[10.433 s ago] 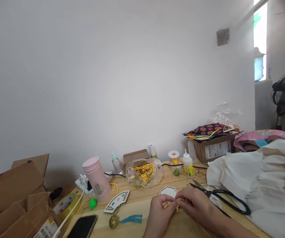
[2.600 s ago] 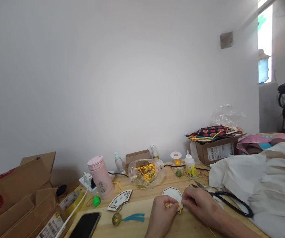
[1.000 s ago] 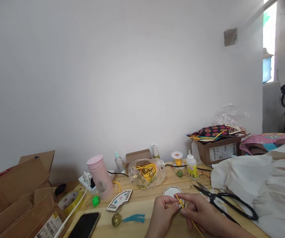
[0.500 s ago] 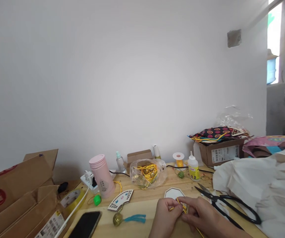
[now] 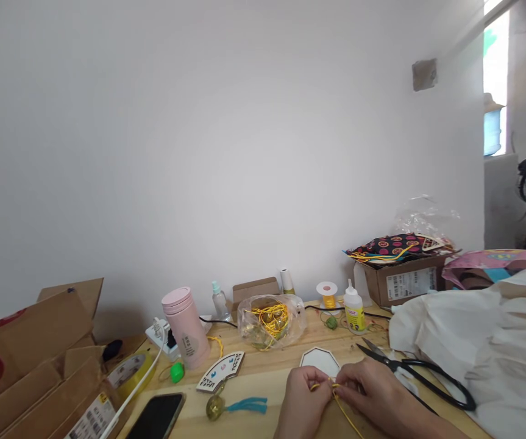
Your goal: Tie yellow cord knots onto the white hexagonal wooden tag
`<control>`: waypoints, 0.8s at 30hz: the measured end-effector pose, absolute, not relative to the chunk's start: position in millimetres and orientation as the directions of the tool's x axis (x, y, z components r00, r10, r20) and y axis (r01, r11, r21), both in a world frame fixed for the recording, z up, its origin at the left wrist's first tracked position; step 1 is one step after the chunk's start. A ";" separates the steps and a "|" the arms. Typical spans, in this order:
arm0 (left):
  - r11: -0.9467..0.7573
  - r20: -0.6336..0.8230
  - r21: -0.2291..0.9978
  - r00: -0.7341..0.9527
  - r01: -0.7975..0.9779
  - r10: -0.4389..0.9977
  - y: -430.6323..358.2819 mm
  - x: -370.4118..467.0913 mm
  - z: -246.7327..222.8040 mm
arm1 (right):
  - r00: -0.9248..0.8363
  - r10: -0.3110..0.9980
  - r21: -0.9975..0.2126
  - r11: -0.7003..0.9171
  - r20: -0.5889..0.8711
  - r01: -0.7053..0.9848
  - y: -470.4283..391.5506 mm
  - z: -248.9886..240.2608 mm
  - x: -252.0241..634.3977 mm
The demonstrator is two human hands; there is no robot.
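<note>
Near the front of the wooden table, my left hand (image 5: 306,399) and my right hand (image 5: 367,387) meet with their fingertips pinched. Both grip a yellow cord (image 5: 345,416), whose loose end trails down toward the bottom edge; the exact spot where the fingers press is partly hidden. Just behind my hands lies a white octagonal piece (image 5: 319,360) with a dark outline, its front part covered by my fingers. To the left rest a fan-shaped piece (image 5: 220,372) with cut-out ends and a gold bell (image 5: 215,407) with a blue tassel (image 5: 247,405).
Black scissors (image 5: 420,372) lie partly open right of my hands, beside white cloth (image 5: 473,329). Behind stand a glue bottle (image 5: 354,311), a thread spool (image 5: 328,299) and a plastic bag of yellow cords (image 5: 272,320). A pink tumbler (image 5: 186,329), phone (image 5: 156,416) and cardboard box (image 5: 29,378) are leftward.
My right hand has shifted slightly, its fingers now drawn closer together at the cord. More of the cord's hanging end and of the octagonal piece shows. The view has turned a little right.
</note>
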State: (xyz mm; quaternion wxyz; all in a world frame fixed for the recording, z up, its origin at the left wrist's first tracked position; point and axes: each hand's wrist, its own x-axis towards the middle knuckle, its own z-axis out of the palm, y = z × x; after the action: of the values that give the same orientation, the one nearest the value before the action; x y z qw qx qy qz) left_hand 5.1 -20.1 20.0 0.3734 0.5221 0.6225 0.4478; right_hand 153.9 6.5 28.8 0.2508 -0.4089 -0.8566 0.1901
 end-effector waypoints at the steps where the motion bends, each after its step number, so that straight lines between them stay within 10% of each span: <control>1: 0.046 0.010 0.949 -0.177 0.313 0.984 -19.4 5.2 19.2 | -0.535 0.798 -0.531 0.592 0.279 0.606 6.9 29.1 153.8; 13: 0.033 -0.032 0.999 -0.105 0.001 0.994 -15.0 6.6 22.4 | -0.516 0.797 -0.529 0.597 0.313 0.603 3.4 35.5 151.2; 24: 0.020 -0.012 0.998 -0.124 0.061 0.992 -16.3 4.9 23.6 | -0.532 0.789 -0.531 0.606 0.307 0.592 4.5 32.1 152.0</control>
State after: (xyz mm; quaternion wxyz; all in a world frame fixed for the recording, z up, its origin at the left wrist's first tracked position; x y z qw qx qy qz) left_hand 4.9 -16.3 23.6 0.4564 0.4795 0.5492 0.5101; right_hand 152.0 4.5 32.1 0.2668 -0.4033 -0.8556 0.1848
